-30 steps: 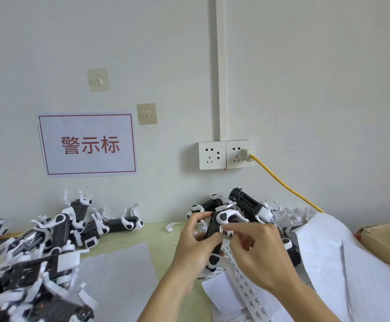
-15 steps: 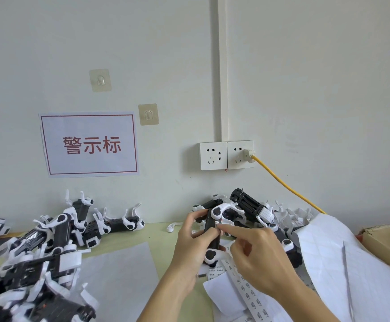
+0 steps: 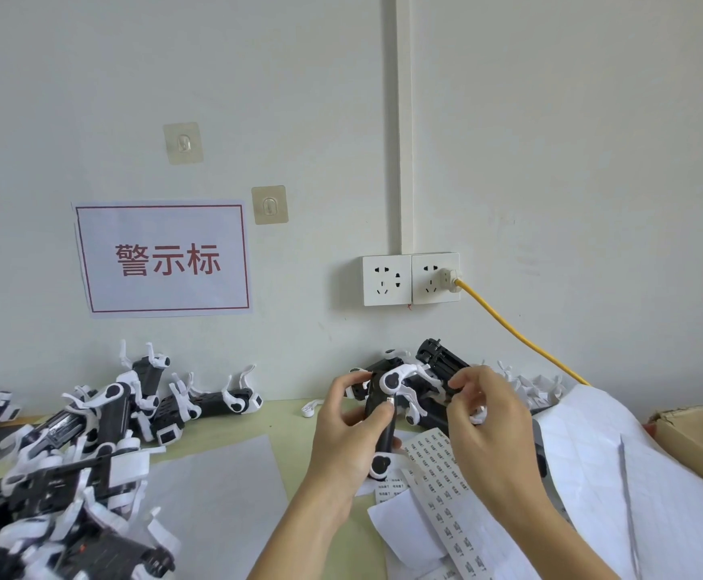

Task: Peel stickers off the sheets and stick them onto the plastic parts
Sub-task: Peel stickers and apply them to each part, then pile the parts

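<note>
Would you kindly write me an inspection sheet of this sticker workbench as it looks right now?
Surface: pale green table, largely covered.
Job's things: black-and-white plastic part held upright; printed sticker strip beneath the hands; piles of parts left and behind.
Clutter: white backing sheets, blank paper, cardboard box.
Grippers: left hand grips the part; right hand with fingers curled at its white clip.
Cables: yellow cable plugged into wall socket.
Surroundings: white wall, red-lettered sign, two adhesive hooks.

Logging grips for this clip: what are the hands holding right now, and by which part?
The left hand grips the black-and-white plastic part around its black middle. The right hand has curled fingers near its white arm; whether it holds anything cannot be told.
</note>
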`<state>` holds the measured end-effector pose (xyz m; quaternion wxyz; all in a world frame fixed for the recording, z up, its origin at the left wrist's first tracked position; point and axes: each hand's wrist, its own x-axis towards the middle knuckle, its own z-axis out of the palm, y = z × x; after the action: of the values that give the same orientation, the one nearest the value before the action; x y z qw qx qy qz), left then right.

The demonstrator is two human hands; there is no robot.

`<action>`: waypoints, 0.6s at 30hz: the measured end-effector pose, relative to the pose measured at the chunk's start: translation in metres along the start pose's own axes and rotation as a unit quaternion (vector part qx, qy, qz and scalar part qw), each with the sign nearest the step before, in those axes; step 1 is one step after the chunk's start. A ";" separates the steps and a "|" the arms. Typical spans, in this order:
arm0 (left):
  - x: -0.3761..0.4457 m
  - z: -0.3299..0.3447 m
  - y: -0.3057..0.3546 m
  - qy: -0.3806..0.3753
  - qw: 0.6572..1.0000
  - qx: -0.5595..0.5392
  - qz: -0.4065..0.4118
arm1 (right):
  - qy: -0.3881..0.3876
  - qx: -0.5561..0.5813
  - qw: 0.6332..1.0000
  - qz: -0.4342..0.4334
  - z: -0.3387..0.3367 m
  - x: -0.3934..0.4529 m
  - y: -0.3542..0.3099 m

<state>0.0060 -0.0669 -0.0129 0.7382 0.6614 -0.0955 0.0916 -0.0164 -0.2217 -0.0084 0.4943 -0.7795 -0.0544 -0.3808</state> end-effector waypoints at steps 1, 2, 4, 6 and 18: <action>0.000 0.000 0.000 -0.001 1.000 -0.001 0.001 | -0.019 0.021 0.999 0.022 0.000 0.000 -0.001; -0.001 0.000 0.001 -0.004 1.000 -0.004 0.001 | -0.048 0.046 0.996 0.052 0.001 0.000 -0.001; -0.002 0.001 0.003 -0.018 1.000 -0.013 0.002 | -0.111 0.105 0.982 0.113 0.001 -0.001 -0.001; -0.004 0.002 0.006 -0.045 0.999 -0.026 0.006 | -0.162 0.167 0.960 0.159 0.000 -0.003 -0.004; -0.006 0.007 0.008 -0.102 0.995 0.011 0.008 | -0.123 0.339 0.908 0.215 -0.007 0.004 -0.014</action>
<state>-0.0020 -0.0731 -0.0059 0.7163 0.6749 -0.1746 0.0308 -0.0240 -0.2214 0.0061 0.7881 -0.5984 -0.0717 -0.1248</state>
